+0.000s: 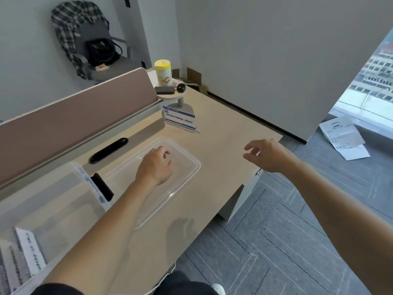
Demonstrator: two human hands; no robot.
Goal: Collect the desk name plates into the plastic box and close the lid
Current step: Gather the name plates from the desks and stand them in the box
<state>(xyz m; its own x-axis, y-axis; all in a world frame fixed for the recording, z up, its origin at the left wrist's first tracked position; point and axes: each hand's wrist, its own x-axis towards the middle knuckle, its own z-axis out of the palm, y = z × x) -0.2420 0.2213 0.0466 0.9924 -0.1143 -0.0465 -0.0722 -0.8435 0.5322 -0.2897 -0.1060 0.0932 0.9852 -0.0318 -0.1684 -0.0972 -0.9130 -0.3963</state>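
A clear plastic lid (182, 179) lies flat on the beige desk, right of a clear plastic box (53, 201). The box holds white name plates with blue print (29, 250) at its near end; another plate leans on its right wall (91, 186). One blue-and-white name plate (179, 119) stands upright at the desk's far side. My left hand (156, 165) rests on the lid with fingers curled, holding nothing I can see. My right hand (268, 155) hovers above the desk's right edge, fingers spread and empty.
A small round stand (170, 95) behind the upright plate carries a yellow-lidded canister (163, 73), a dark case and a black ball. A brown partition (74, 116) runs along the desk's back. A black oval grommet (109, 150) sits by the box. Papers (344, 137) lie on the floor.
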